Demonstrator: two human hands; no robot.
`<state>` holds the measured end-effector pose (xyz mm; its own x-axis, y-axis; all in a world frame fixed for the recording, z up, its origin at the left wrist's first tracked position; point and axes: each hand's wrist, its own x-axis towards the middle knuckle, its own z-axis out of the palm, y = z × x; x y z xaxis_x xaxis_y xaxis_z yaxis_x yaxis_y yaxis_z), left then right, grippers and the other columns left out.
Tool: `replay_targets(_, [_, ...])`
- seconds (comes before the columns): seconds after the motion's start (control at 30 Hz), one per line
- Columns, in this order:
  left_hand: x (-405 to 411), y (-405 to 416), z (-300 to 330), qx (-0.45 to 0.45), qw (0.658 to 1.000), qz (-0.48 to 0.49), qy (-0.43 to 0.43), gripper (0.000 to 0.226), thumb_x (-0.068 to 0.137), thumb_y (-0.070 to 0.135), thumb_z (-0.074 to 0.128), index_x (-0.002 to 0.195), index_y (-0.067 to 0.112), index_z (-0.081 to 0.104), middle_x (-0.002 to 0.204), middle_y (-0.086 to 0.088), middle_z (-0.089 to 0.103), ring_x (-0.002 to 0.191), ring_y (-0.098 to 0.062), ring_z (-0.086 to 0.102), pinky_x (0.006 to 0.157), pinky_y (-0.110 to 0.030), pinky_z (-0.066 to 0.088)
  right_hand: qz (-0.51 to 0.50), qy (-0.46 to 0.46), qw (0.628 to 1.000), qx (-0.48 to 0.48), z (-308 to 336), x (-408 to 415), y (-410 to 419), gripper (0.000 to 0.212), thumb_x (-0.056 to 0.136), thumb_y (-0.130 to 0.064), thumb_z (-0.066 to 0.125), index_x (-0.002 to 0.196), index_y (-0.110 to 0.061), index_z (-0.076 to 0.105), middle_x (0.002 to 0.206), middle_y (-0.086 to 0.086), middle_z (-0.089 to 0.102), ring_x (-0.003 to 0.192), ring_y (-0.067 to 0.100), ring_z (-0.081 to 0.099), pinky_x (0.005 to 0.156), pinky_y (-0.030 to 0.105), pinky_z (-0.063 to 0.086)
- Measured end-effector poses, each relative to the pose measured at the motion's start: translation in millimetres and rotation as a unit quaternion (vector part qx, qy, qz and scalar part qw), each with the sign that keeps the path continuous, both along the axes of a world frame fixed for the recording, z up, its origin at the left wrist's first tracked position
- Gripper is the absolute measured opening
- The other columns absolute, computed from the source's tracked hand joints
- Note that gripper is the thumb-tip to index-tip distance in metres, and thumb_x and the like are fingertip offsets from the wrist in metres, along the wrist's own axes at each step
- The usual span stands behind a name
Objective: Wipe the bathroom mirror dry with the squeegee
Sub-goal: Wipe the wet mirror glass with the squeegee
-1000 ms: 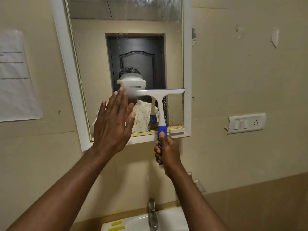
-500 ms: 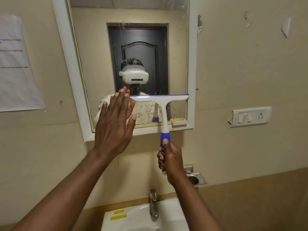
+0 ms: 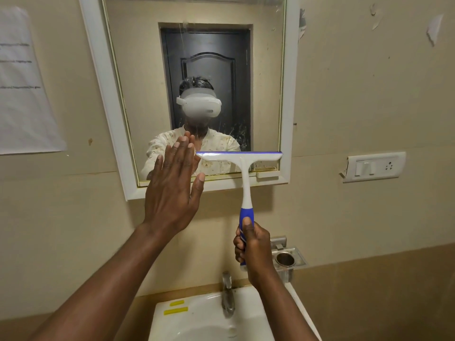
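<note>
We hold the squeegee [image 3: 242, 166] upright, its blade level across the lower right part of the mirror [image 3: 202, 77], just above the bottom of the white frame. Our right hand [image 3: 253, 244] is wrapped tight round the blue grip, thumb up along it. Our left hand [image 3: 173, 190] is spread flat with straight fingers at the mirror's lower edge, just beside the blade's left end. Below sit the tap [image 3: 227, 294] and white sink [image 3: 197, 323]; a switch plate [image 3: 374, 166] is on the right wall
</note>
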<state>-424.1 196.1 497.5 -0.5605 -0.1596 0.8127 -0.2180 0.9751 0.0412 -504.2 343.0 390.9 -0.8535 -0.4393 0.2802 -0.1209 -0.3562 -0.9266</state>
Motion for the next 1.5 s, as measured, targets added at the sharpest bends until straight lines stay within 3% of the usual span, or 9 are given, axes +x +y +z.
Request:
replay_targets(1.0, [1.3, 4.1, -15.2, 0.013, 1.000, -0.019, 0.015, 0.060, 0.098, 0.045, 0.021, 0.153, 0.026, 0.005, 0.162, 0.004, 0.007, 0.149, -0.013, 0.003, 0.121, -0.038, 0.008, -0.011, -0.043, 0.999, 0.015, -21.7, 12.8, 14.3, 0.038, 0.094, -0.040, 0.046, 0.072, -0.010, 0.048, 0.049, -0.001, 0.041, 0.039, 0.009, 0.032, 0.039, 0.019, 0.028])
replay_targets(1.5, [11.6, 5.5, -18.1, 0.015, 0.999, -0.030, 0.018, 0.061, 0.098, 0.044, 0.023, 0.149, 0.036, -0.010, 0.162, 0.004, 0.005, 0.149, -0.014, 0.003, 0.120, -0.044, 0.012, -0.050, -0.021, 0.996, 0.069, -19.4, 21.3, 22.2, 0.036, 0.094, -0.038, 0.048, 0.070, -0.012, 0.050, 0.048, -0.005, 0.044, 0.039, 0.007, 0.036, 0.039, 0.020, 0.032])
